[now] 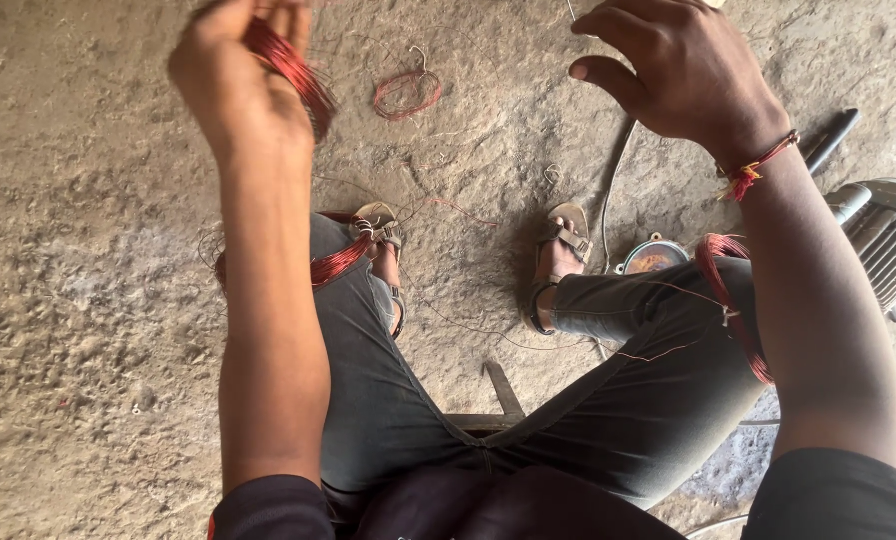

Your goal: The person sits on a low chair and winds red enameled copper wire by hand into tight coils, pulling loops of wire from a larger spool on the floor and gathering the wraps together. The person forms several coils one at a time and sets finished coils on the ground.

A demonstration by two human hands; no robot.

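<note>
Red copper wire bundle [293, 70] gripped in the left hand [233, 75], raised over the floor [88, 280].
Right hand [683, 70] hangs apart to the right, fingers loosely curled, seemingly empty; strands slant down-right.

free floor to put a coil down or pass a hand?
Widest bare floor lies outside the left arm and knee. A smaller patch sits between the sandalled feet, crossed by thin stray wire. Crowded: around the small red wire loop near the left hand, and by the right knee, where the round tin and ribbed motor housing sit.
</note>
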